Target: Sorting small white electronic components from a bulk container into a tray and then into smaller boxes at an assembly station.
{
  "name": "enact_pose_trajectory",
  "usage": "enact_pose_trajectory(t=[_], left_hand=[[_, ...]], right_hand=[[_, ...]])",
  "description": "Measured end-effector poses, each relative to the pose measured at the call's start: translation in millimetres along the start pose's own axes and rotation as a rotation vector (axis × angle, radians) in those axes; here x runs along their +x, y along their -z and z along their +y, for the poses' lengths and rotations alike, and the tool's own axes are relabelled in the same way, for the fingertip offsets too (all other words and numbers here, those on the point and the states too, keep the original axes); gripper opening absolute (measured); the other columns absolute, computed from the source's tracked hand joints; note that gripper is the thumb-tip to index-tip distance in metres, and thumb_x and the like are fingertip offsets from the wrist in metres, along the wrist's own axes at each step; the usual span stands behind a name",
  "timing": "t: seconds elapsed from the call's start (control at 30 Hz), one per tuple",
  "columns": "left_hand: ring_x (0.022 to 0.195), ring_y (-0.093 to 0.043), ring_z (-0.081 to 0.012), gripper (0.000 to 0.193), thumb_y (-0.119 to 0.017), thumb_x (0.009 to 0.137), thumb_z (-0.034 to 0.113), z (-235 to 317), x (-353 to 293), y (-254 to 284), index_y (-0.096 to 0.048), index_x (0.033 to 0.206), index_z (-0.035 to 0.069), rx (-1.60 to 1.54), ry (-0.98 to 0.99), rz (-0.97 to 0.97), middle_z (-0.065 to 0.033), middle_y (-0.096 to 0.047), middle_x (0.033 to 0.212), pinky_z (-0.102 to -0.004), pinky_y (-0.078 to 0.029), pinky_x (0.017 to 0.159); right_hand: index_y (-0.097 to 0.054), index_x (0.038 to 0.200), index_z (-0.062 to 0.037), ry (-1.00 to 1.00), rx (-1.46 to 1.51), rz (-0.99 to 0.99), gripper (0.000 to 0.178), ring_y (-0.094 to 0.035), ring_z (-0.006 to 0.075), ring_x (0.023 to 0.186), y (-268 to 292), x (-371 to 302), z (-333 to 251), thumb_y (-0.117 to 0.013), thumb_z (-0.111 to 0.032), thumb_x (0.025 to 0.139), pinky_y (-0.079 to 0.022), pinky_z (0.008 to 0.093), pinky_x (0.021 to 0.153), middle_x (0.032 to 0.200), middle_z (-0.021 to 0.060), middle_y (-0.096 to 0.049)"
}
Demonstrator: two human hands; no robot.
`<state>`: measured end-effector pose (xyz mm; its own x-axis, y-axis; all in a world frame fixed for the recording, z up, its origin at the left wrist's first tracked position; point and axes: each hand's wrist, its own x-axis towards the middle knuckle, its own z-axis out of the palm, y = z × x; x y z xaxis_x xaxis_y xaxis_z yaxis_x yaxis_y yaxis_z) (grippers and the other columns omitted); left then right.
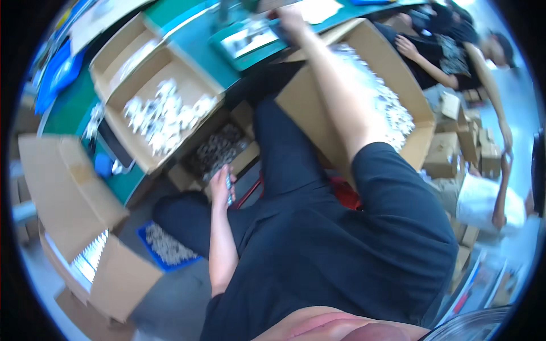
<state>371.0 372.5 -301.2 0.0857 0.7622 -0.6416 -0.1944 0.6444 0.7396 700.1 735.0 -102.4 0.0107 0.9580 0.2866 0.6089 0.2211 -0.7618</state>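
Observation:
My left hand (pixel 219 186) is closed low beside my leg. It grips a small silvery-blue piece (pixel 229 185), too small to name. My right hand (pixel 292 21) reaches out to the far side of the green bench, up against a dark block of a bench fixture (pixel 267 4); its fingers are smeared by motion. Just below that hand sits a green tray-like base (pixel 242 46) with a light, blurred patch on it. A cardboard box of small white parts (pixel 165 116) stands on the bench to the left, and under my right forearm is a bigger box (pixel 310 108) full of small pale pieces.
Below the bench edge is a carton of dark metallic pieces (pixel 219 146). A blue basket of small parts (pixel 168 245) rests on the floor, near an open carton (pixel 122 278). Blue bins (pixel 60 77) line the far left. Other people (pixel 455 57) and stacked cartons (pixel 443 153) are at right.

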Motion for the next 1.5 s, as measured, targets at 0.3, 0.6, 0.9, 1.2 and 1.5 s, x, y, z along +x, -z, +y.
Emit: enact_pose_trajectory(t=[0.3,0.6,0.9,1.2,1.5], left_hand=[[0.041,-0.045,-0.009,0.041,-0.054,0.102,0.052,17,-14,-53,-0.066,0.104,0.012,0.062,0.014,0.115,0.0017,-0.056,0.069,-0.0253,-0.033,0.033],[0.042,-0.046,-0.009,0.044,-0.052,0.103,0.053,-1,-29,-78,-0.067,0.099,0.011,0.072,0.036,0.161,0.0009,-0.056,0.068,-0.0237,-0.034,0.035],[0.04,-0.044,-0.0085,0.05,-0.05,0.104,0.053,28,-63,-84,-0.063,0.101,0.005,-0.203,-0.08,-0.053,-0.0006,-0.055,0.066,-0.023,-0.033,0.032],[0.037,-0.044,-0.0102,0.055,-0.051,0.103,0.053,111,-123,-80,-0.057,0.101,-0.001,-0.232,-0.334,-0.31,-0.0061,-0.055,0.063,-0.0224,-0.035,0.031],[0.036,-0.041,-0.0082,0.052,-0.051,0.105,0.047,123,-135,-80,-0.06,0.103,-0.003,-0.137,-0.411,-0.386,-0.0068,-0.055,0.06,-0.0217,-0.036,0.032]], right_hand=[[-0.072,0.112,-0.0062,0.427,0.367,-0.132,0.032,-0.063,0.0313,0.105,28,-57,-59,-0.076,-0.019,0.083,-0.052,0.0399,0.091,0.11,0.0164,-0.066],[-0.072,0.107,-0.0045,0.365,0.395,0.241,0.037,-0.065,0.0314,0.103,31,-103,-81,-0.083,-0.008,0.072,-0.053,0.0371,0.089,0.108,0.0141,-0.066],[-0.064,0.125,-0.0016,0.68,0.356,0.006,0.057,-0.061,0.0402,0.109,7,-149,-210,-0.082,-0.032,0.081,-0.048,0.045,0.095,0.112,0.0202,-0.064],[-0.066,0.119,-0.0015,0.729,0.343,-0.787,0.041,-0.064,0.0319,0.092,26,-252,-158,-0.076,-0.024,0.087,-0.053,0.0394,0.084,0.101,0.0167,-0.066],[-0.076,0.096,-0.0033,0.471,0.366,-0.438,0.022,-0.066,0.0185,0.083,34,-221,-151,-0.083,-0.019,0.083,-0.053,0.0322,0.073,0.088,0.0075,-0.067]])
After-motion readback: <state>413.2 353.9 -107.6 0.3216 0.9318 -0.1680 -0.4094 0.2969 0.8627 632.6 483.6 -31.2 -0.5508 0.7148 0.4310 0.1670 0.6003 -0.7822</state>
